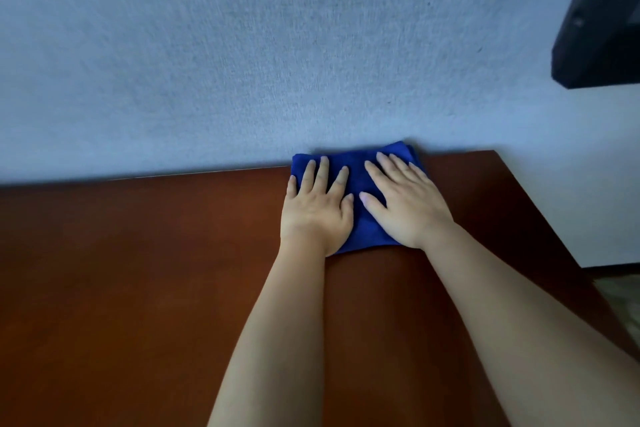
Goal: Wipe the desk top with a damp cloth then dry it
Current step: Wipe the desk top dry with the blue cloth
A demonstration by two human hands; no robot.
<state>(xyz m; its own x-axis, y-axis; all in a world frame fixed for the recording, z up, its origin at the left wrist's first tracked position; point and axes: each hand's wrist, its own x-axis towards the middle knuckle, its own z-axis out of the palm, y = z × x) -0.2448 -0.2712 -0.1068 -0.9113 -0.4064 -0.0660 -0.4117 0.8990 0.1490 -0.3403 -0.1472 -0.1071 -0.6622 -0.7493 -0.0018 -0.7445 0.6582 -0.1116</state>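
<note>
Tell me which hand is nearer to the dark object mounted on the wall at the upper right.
Right. The right hand presses the blue cloth below and left of the dark wall-mounted object; the left hand lies further left.

Single head-worn view, wide-angle. Looked forward and down from above the near edge of the table (138,288), facing the wall (242,45) at its far edge. Sat close: forearms filled the lower frame, hands at centre. Table's right edge in frame. No second view.
</note>
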